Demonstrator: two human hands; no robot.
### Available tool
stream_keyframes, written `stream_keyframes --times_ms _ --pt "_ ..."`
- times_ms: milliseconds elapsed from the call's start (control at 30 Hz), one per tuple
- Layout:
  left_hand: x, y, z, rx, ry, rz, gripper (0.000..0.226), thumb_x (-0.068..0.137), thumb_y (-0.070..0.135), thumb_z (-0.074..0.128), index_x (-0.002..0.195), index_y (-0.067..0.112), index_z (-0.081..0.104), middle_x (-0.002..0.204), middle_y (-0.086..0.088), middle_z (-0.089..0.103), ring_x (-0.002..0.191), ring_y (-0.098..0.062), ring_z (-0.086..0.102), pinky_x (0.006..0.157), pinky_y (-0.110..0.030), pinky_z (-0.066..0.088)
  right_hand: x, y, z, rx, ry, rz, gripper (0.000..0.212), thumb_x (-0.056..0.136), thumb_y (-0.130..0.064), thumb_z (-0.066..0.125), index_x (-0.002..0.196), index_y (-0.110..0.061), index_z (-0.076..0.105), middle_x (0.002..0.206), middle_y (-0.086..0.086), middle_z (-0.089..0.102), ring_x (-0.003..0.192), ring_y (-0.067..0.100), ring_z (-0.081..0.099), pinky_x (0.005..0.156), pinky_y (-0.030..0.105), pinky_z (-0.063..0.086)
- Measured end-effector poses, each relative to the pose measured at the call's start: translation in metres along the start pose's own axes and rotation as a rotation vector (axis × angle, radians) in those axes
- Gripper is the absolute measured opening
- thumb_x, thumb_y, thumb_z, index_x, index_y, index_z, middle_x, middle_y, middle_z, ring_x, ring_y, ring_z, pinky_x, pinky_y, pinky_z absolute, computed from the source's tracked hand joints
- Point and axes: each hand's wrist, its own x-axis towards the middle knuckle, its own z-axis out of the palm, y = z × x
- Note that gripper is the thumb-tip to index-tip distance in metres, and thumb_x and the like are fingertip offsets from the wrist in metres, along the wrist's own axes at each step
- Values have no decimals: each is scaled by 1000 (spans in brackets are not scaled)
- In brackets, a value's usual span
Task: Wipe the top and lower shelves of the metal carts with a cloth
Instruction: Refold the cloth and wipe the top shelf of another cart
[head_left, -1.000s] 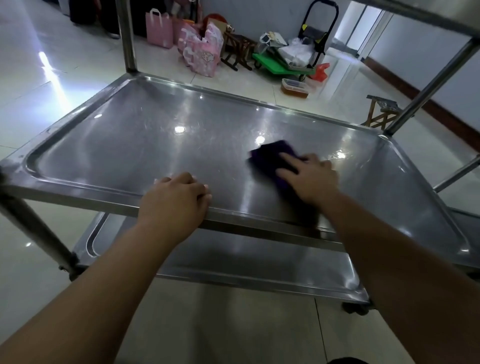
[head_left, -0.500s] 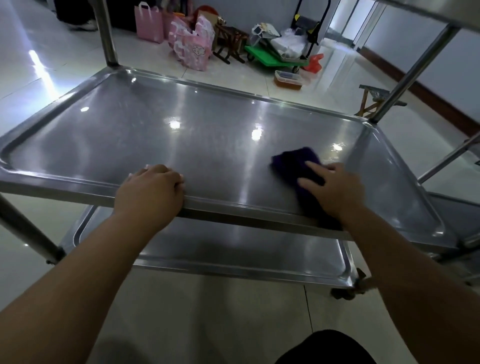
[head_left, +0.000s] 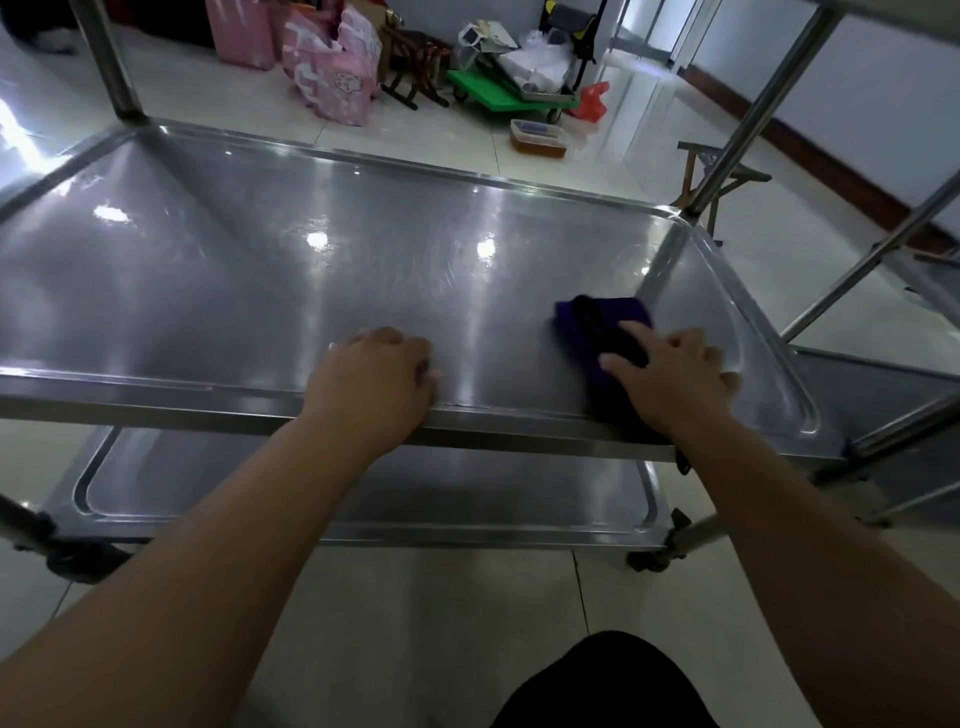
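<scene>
A dark purple folded cloth (head_left: 589, 325) lies flat on the broad stainless-steel tray shelf (head_left: 260, 280) of a metal cart, towards the shelf's right end and near its front rim (head_left: 156, 400). The right grip (head_left: 675, 374) presses down on the cloth with its fingers spread and fairly straight. It is released rather than clenched, and the cloth's far part shows beyond the fingertips. The left grip (head_left: 374, 379) sits to the left of the cloth, apart from it. Its palm is on the front rim and its fingers are curled over the rim onto the shelf surface, grasping that rim. Ceiling lights reflect as bright spots on the shelf.

Below it, a second steel tray, the lower shelf (head_left: 363, 493), shows between the two forearms. Round steel posts (head_left: 106, 62) rise from the far corners. A grey metal shelf of another cart (head_left: 883, 395) stands just beside the right end.

All of this stands on a pale tiled floor (head_left: 467, 623). Further back on it are pink paper bags (head_left: 337, 73), dark wooden stools (head_left: 415, 57), a green platform trolley (head_left: 498, 96) piled with white items, a red plastic bag (head_left: 589, 101) and a clear lidded plastic box (head_left: 537, 136). A wooden folding stool (head_left: 722, 176) stands at the right, near the wall. A patch of the person's dark clothing (head_left: 602, 686) fills the bottom edge.
</scene>
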Motion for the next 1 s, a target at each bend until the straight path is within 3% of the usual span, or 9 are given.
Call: stream_keyframes --times_ms 100,167,267,333,533,600,733,800,1000 --pt "6 7 5 101 -18 -16 36 94 46 36 106 21 58 108 -6 55 99 -28 55 92 -49 46 14 -25 5 -71 -26 180 62 89 -66 26 145 -39 20 145 19 20 124 43 28 100 55 23" --pt "10 9 7 121 -11 -52 41 93 51 35 106 21 60 108 -7 55 96 -28 55 90 -46 46 9 -57 11 -71 -22 29 63 89 -66 23 146 -40 17 146 18 18 125 42 27 99 55 24" --pt "11 8 9 144 -7 -95 44 91 55 37 109 22 60 110 -9 53 99 -31 54 92 -50 44 0 -68 19 -32 32 -371 61 88 -68 26 145 -45 19 140 12 27 121 35 32 96 49 28" --pt "10 8 10 149 -2 -109 44 90 56 37 108 23 60 110 -9 52 100 -33 54 94 -53 44 15 -46 11 25 20 -426 57 87 -68 32 141 -50 25 133 7 33 117 29 37 94 45 30" --pt "12 12 14 162 7 -126 44 91 54 36 108 21 59 112 -10 52 104 -35 54 98 -57 40 68 -14 -2 26 -50 217 59 91 -61 30 145 -42 20 148 16 17 130 43 23 105 57 22" --pt "11 13 16 173 14 -134 44 92 52 34 110 19 58 114 -11 51 107 -36 52 101 -58 36 64 -44 2 -3 -60 104 62 90 -63 27 146 -41 17 153 16 10 133 45 18 104 57 18" --pt "11 15 19 175 34 -141 45 93 49 32 113 17 56 118 -13 50 114 -37 48 103 -58 31 41 -72 14 -21 -54 -420 59 88 -69 27 143 -50 17 145 10 21 125 38 26 100 54 23" --pt "9 16 19 175 33 -143 45 94 49 32 114 15 55 119 -13 50 117 -37 46 103 -58 31 43 -46 11 -4 -28 -481 57 86 -71 30 140 -55 22 138 6 29 120 32 33 97 47 28" --pt "14 33 18 191 -11 -177 45 92 50 36 113 14 54 119 -11 50 117 -35 45 103 -54 33 46 41 -3 2 -27 197 58 90 -64 31 144 -44 22 142 13 25 123 40 30 100 55 28"
